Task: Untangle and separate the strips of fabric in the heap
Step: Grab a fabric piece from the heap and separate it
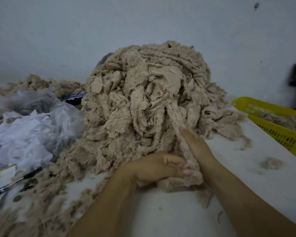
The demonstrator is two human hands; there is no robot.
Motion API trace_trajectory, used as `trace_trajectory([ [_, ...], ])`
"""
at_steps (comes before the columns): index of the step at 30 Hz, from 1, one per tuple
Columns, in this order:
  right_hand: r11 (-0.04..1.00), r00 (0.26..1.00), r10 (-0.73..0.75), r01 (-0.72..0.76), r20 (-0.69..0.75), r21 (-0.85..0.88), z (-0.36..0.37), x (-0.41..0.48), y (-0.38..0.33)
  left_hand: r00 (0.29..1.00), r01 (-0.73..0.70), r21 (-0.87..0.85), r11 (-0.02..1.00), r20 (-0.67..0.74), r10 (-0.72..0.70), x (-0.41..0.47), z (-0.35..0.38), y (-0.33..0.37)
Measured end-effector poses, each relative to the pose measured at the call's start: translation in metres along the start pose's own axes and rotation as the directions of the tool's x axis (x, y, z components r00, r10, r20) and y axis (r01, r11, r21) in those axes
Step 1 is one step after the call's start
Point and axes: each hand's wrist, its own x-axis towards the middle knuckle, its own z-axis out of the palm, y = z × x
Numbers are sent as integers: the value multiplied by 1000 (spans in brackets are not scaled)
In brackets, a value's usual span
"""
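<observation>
The left hand (154, 168) is clasping a fuzzy beige strip (175, 122) at the foot of the heap (135, 86) while the right hand (197, 147) is laying straight fingers (186, 133) along it, probably readying a gentle pull free.

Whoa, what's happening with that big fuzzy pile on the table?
A person is working through a heap of beige fleecy fabric strips on a white table. The left hand grips one strip at the heap's near edge, and the right hand lies with straight fingers along that strip. It runs up into the heap. A yellow basket on the right holds some fabric.
</observation>
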Motion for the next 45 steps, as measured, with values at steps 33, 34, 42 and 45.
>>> trace_trajectory([
  [33,987,854,-98,17,-510,-160,-23,23,6,673,-184,17,983,-727,139,15,-5,6],
  [34,976,865,-99,-11,-492,-215,-25,22,6,616,-181,9,983,-779,120,13,-9,5],
  [42,702,854,-469,206,-225,-682,-4,5,8,478,-241,-185,953,-877,-50,15,-27,-4],
  [45,508,687,-722,442,-85,-740,0,-2,4,484,-290,-190,938,-875,-27,15,-28,-3],
])
